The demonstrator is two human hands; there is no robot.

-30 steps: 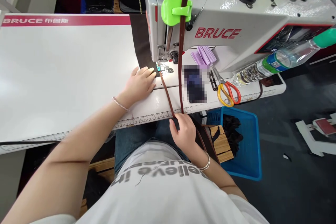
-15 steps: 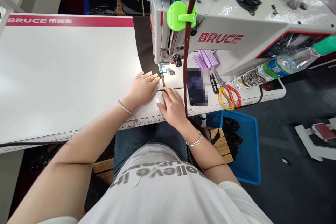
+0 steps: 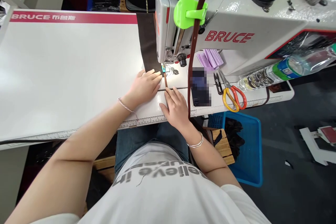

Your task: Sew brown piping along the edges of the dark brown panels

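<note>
A dark brown piece of fabric (image 3: 147,43) lies flat on the sewing machine table, running back to the left of the needle. My left hand (image 3: 147,85) rests flat, palm down, its fingertips on the fabric's near end. A narrow brown strip (image 3: 165,79) extends from the presser foot (image 3: 163,69) toward me. My right hand (image 3: 175,106) lies on the table in front of the foot, fingers stretched out and thumb apart, fingertips at the strip's near end. Another brown strip (image 3: 193,47) hangs from the sewing machine (image 3: 231,17), through a lime green clip (image 3: 185,12), down past my right hand.
Right of the hanging strip lie a phone (image 3: 200,89), thread snips (image 3: 217,83), scissors (image 3: 234,98) and purple slips (image 3: 210,58). A water bottle (image 3: 270,75) leans by the machine arm. Below the table edge stands a blue basket (image 3: 253,154) with dark pieces inside.
The view has shifted slightly, so the machine appears farther right and higher. Both hands keep nearly the same places on the fabric and strip.
</note>
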